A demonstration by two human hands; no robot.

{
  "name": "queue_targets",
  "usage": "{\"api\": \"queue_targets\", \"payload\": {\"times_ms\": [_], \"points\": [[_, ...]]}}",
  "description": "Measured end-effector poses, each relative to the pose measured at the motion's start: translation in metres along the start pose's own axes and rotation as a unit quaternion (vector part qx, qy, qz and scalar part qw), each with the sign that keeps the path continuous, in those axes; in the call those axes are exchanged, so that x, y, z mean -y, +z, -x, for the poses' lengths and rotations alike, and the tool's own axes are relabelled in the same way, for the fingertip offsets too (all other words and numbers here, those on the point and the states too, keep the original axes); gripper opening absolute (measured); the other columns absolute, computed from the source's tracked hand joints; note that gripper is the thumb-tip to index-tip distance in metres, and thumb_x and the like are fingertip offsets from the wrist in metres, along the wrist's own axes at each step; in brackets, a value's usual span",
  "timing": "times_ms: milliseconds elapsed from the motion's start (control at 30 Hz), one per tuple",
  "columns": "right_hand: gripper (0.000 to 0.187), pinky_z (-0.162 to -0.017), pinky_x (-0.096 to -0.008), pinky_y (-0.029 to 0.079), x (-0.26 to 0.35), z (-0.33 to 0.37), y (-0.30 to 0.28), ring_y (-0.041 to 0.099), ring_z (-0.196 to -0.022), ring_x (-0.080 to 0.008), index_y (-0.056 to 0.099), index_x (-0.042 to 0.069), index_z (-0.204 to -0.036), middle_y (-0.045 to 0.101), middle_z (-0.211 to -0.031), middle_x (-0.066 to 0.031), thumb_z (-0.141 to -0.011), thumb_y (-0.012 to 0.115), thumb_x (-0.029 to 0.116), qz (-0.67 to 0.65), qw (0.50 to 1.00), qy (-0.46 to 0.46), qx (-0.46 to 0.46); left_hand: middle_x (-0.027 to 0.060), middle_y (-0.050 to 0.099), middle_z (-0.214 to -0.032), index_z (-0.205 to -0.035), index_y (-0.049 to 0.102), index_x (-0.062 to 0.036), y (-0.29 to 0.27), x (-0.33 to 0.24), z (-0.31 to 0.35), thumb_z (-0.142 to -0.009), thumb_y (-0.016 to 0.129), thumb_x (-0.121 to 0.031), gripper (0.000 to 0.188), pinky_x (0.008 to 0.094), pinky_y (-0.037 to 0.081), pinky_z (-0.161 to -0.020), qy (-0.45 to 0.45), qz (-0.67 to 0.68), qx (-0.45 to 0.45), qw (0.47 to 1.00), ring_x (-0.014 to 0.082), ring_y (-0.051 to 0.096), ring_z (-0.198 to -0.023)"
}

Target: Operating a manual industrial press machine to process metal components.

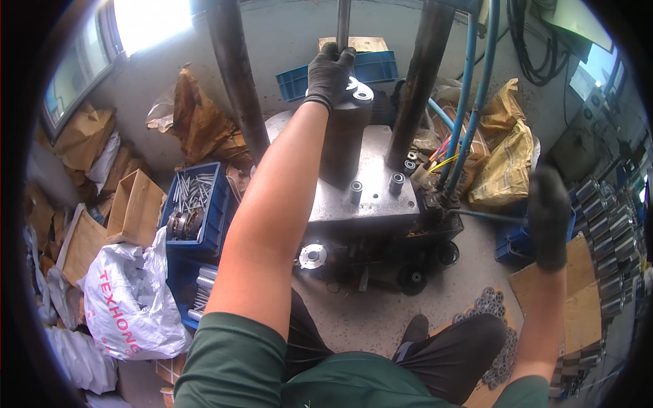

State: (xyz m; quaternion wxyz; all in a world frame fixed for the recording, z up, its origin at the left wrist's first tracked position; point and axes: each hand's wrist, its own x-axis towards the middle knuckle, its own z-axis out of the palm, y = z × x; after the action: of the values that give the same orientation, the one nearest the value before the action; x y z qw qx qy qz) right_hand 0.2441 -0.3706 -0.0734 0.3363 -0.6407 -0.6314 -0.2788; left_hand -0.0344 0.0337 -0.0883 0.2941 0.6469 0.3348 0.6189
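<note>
My left hand (331, 73), in a dark glove, reaches to the top of a dark upright cylinder (345, 136) on a press. Its fingers curl in just below the vertical metal rod (343, 24); what they hold is hidden. Beside them, pale metal rings (362, 94) lie on the cylinder's top. My right hand (549, 214), also gloved and slightly blurred, is closed at the end of a long thin lever (486, 216) on the machine's right side. Small ringed cylinders (356, 192) stand on the steel machine bed (367, 207).
Dark columns (235, 75) flank the cylinder; blue hoses (476, 88) hang at right. A blue crate (219, 197) of metal rods and a white sack (129, 299) stand left. Round metal parts (500, 347) lie on cardboard by my knee. Stacked metal cylinders (605, 238) line the right.
</note>
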Motion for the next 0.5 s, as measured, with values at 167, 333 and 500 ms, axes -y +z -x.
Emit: {"api": "queue_targets", "payload": {"times_ms": [167, 333, 500], "points": [[0.010, -0.075, -0.0487, 0.052, -0.040, -0.051, 0.017, 0.064, -0.085, -0.0466, 0.062, 0.002, -0.096, 0.064, -0.090, -0.0231, -0.101, 0.064, 0.011, -0.014, 0.998, -0.027, -0.063, 0.0038, 0.070, -0.084, -0.114, 0.071, -0.0049, 0.005, -0.027, 0.012, -0.103, 0.067, -0.029, 0.027, 0.0316, 0.056, -0.074, -0.046, 0.017, 0.034, 0.998, 0.0127, 0.066, -0.077], [0.018, -0.077, -0.0398, 0.055, -0.018, 0.015, -0.008, 0.071, -0.084, -0.0307, 0.072, 0.002, -0.112, 0.070, -0.097, -0.0190, -0.100, 0.069, 0.015, -0.094, 0.982, 0.121, 0.111, 0.0045, 0.071, -0.085, -0.116, 0.071, -0.0050, -0.004, -0.017, 0.007, -0.103, 0.067, -0.030, 0.029, 0.0312, 0.055, -0.073, -0.038, 0.005, 0.025, 0.999, 0.0130, 0.065, -0.077], [0.030, -0.083, -0.0418, 0.059, 0.022, 0.124, -0.053, 0.074, -0.091, -0.0329, 0.076, 0.006, -0.117, 0.074, -0.100, -0.0199, -0.091, 0.074, 0.020, -0.077, 0.878, 0.129, 0.454, 0.0047, 0.069, -0.084, -0.114, 0.070, -0.0054, -0.006, 0.002, -0.007, -0.103, 0.063, -0.028, 0.025, 0.0305, 0.055, -0.071, -0.026, 0.046, 0.035, 0.998, 0.0132, 0.065, -0.076]]}}
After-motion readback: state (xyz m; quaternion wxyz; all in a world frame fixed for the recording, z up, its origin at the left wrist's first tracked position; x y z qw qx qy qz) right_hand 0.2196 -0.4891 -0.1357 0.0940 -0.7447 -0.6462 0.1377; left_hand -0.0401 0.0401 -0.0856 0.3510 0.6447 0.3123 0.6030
